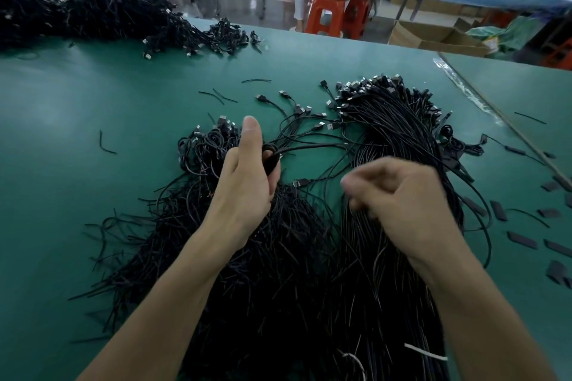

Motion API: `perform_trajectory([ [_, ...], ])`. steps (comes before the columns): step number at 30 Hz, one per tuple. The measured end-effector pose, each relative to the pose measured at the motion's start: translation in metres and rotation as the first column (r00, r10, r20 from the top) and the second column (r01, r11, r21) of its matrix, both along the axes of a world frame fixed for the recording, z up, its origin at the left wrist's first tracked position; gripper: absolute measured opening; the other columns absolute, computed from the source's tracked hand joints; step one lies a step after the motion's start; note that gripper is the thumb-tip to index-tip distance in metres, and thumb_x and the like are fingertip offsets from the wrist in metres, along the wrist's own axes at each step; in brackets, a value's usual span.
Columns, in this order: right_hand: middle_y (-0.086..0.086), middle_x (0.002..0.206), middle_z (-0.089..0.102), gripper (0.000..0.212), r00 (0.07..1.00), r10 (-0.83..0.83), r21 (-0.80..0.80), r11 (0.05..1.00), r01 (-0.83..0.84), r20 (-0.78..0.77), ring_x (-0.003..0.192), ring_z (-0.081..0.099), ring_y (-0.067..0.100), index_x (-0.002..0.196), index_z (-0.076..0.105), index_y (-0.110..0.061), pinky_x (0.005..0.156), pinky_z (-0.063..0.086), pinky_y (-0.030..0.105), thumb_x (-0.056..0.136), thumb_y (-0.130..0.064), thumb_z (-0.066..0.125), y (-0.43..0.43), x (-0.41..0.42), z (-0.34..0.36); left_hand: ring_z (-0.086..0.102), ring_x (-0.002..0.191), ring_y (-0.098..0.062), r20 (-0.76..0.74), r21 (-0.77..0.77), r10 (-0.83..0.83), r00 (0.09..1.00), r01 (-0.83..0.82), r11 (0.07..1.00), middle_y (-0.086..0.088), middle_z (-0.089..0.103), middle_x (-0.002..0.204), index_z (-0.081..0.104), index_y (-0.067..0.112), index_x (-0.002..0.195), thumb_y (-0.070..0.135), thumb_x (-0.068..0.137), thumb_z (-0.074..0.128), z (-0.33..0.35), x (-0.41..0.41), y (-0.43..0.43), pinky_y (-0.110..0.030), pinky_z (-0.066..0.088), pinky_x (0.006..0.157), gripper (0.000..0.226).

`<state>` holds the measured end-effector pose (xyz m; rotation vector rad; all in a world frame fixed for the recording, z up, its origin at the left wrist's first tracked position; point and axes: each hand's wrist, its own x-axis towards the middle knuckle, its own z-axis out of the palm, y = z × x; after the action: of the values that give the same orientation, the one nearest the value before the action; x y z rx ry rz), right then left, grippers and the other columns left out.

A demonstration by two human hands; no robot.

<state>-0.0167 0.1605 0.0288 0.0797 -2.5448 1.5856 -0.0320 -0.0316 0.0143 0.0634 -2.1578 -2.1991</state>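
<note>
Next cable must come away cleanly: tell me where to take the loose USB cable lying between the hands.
Pinch its plug, rigid and blocky, lying flat on the table. Come from above, across its long sides; the left hand, gripping a coiled cable, crowds one end.

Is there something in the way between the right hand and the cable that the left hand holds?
Nothing visible blocks it. The left hand grips a coiled cable; the right hand is beside it, blurred. In the gap only a few loose cables lie on the green table.
</note>
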Motion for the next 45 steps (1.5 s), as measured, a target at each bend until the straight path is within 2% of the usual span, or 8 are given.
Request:
perform_trajectory([
  [5,-0.003,0.074,0.073,0.009,0.931,-0.319,-0.467,0.860,0.206,-0.178,0.072,0.071,0.012,0.087,0.069,-0.018,0.066,0.054,0.021,0.088,-0.010,0.073,-0.020,-0.004,-0.002,0.026,0.032,-0.009,-0.045,0.061,-0.117,0.992,0.119,0.991,0.006,0.038,0.040,0.052,0.018,0.044,0.050,0.105,0.028,0.007,0.008,0.002,-0.017,0.021,0.032,0.073],
  [9,0.000,0.076,0.072,0.008,0.954,-0.261,-0.696,0.712,0.088,-0.147,0.071,0.068,0.013,0.088,0.069,-0.012,0.064,0.052,0.019,0.087,-0.004,0.071,-0.045,0.002,0.001,0.026,0.033,-0.009,-0.018,0.080,-0.319,0.948,0.320,0.944,0.003,0.043,0.045,0.070,0.018,0.074,0.049,0.094,0.042,0.013,0.014,0.005,-0.012,0.021,0.036,0.047],
  [15,-0.005,0.075,0.072,0.014,0.954,0.025,-0.340,0.931,-0.130,-0.298,0.065,0.065,0.001,0.084,0.071,-0.018,0.061,0.051,0.014,0.087,-0.004,0.070,-0.061,0.019,0.004,0.033,0.031,-0.004,-0.098,0.129,-0.254,0.962,0.265,0.955,0.006,0.042,0.046,0.065,0.021,0.113,0.034,0.105,0.040,0.016,0.017,0.010,-0.011,0.024,0.036,0.029],
  [20,-0.017,0.086,0.069,0.017,0.928,0.166,0.038,0.986,-0.163,-0.334,0.084,0.065,0.005,0.085,0.069,-0.024,0.072,0.043,0.008,0.087,-0.008,0.072,-0.053,0.023,0.008,0.022,0.033,-0.008,-0.105,0.217,-0.155,0.982,0.175,0.961,0.002,0.035,0.047,0.078,0.019,0.095,0.040,0.107,0.033,0.017,0.012,0.007,-0.012,0.022,0.039,0.051],
  [30,-0.014,0.082,0.068,0.019,0.929,0.094,0.073,0.995,-0.073,-0.358,0.078,0.063,0.003,0.090,0.073,-0.024,0.069,0.045,0.009,0.087,-0.005,0.069,-0.056,0.018,0.005,0.021,0.032,-0.009,-0.095,0.325,-0.169,0.981,0.191,0.926,0.002,0.041,0.045,0.078,0.021,0.103,0.045,0.102,0.036,0.016,0.011,0.007,-0.011,0.025,0.039,0.049],
  [35,-0.017,0.096,0.068,0.018,0.909,0.103,0.128,0.990,-0.055,-0.404,0.088,0.064,0.000,0.102,0.071,-0.020,0.074,0.044,0.005,0.087,-0.010,0.070,-0.059,0.019,0.007,0.026,0.031,-0.009,-0.049,0.271,-0.074,0.996,0.085,0.959,0.001,0.040,0.043,0.079,0.022,0.079,0.037,0.106,0.035,0.018,0.013,0.010,-0.012,0.024,0.039,0.055],
  [40,-0.017,0.089,0.070,0.015,0.923,0.077,0.094,0.995,-0.045,-0.378,0.082,0.067,0.003,0.098,0.074,-0.023,0.070,0.046,0.008,0.084,-0.023,0.069,-0.060,0.021,0.010,0.064,0.050,-0.012,-0.110,0.246,-0.054,0.992,0.080,0.966,0.003,0.065,0.054,0.076,0.005,0.096,0.029,0.108,0.032,0.017,0.012,0.009,-0.032,0.057,0.049,0.052],
  [45,-0.015,0.085,0.070,0.015,0.928,0.061,0.145,0.989,-0.007,-0.369,0.079,0.064,0.001,0.093,0.075,-0.022,0.072,0.047,0.009,0.087,-0.009,0.070,-0.057,0.017,0.011,0.029,0.032,-0.007,-0.108,0.209,-0.061,0.992,0.082,0.974,-0.004,0.037,0.045,0.079,0.019,0.093,0.035,0.107,0.033,0.014,0.012,0.011,-0.014,0.024,0.040,0.051],
])
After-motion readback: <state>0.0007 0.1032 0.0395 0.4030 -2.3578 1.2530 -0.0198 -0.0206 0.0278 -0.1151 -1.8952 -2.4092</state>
